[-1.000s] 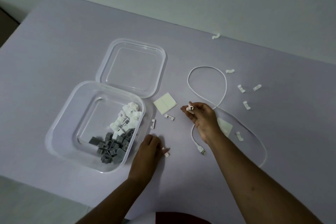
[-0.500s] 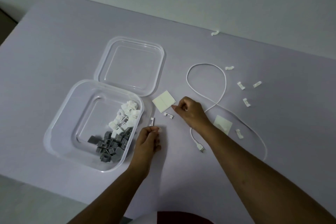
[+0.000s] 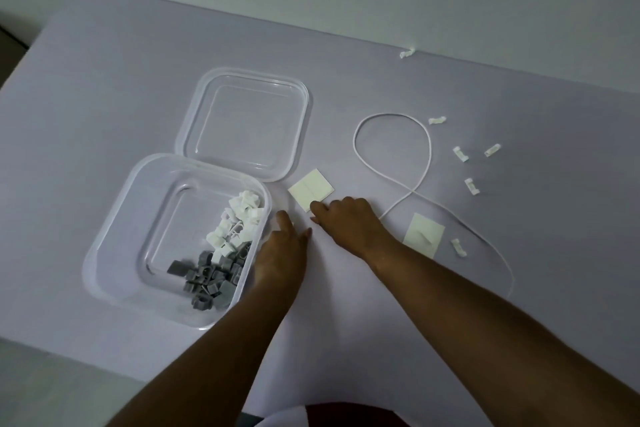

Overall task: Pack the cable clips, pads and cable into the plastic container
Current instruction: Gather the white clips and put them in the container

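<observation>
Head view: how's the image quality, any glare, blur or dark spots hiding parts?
Head view: dim, flat light, faint shadows; pale highlights on the container rim and lid; left hand and right hand slightly blurred; loose clips small, soft.

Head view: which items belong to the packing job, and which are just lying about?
Job:
plastic container, holding grey and white clips
loose white clips right of the cable loop
white cable
pad sheet near the lid
pad sheet beside the right forearm

Lying about:
clear lid
red fabric at the bottom edge
</observation>
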{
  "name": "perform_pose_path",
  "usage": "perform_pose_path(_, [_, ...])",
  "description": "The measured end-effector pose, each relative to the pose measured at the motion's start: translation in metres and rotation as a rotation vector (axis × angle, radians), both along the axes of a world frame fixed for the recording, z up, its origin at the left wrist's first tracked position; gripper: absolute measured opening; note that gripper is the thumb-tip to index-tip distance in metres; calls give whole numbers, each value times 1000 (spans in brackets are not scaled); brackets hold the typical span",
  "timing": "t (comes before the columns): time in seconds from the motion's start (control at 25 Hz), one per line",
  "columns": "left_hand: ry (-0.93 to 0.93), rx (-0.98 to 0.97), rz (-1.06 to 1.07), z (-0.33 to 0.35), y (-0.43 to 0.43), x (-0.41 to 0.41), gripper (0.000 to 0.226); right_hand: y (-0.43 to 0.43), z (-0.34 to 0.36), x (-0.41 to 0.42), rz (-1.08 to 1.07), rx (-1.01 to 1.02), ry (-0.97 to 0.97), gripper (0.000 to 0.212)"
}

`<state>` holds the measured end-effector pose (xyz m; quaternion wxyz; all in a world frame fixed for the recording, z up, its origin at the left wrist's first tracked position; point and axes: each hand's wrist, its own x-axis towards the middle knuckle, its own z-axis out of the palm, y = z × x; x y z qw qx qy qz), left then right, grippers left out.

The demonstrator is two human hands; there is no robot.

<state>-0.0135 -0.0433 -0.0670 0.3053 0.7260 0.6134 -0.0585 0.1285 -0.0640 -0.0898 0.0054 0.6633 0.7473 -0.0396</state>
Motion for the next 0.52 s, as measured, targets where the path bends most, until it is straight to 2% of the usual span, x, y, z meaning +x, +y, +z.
perform_pose_path(0.08, [10,-3,-51,-1,3,1,28,-6,-3,2,-32,46,63,22])
perform_pose_path(0.16, [89,18,-148,-1,3,2,24,-13,-4,6,-198,29,238,22])
perform_pose_path(0.2, [155,62,-230,1,3,2,23,-18,1,8,-369,-17,466,26])
perform_pose_path(0.28, [146,112,-264,3,3,1,19,-29,12,13,-795,-40,1165,33])
perform_pose_path(0.32, [3,60,-213,4,1,2,21,-39,21,19,-988,-8,1521,35])
perform_pose_path(0.36, [-225,-61,-129,5,-4,5,26,-52,30,26,-1087,38,1802,36])
perform_pose_path(0.4, [-482,-233,-1,7,-10,9,30,-67,38,34,-1107,67,1994,36])
perform_pose_path(0.44, [-703,-399,142,10,-16,14,33,-82,45,42,-1095,88,2110,36])
perform_pose_path(0.52, [-986,-674,335,17,-26,32,33,-111,54,60,-1085,138,2174,39])
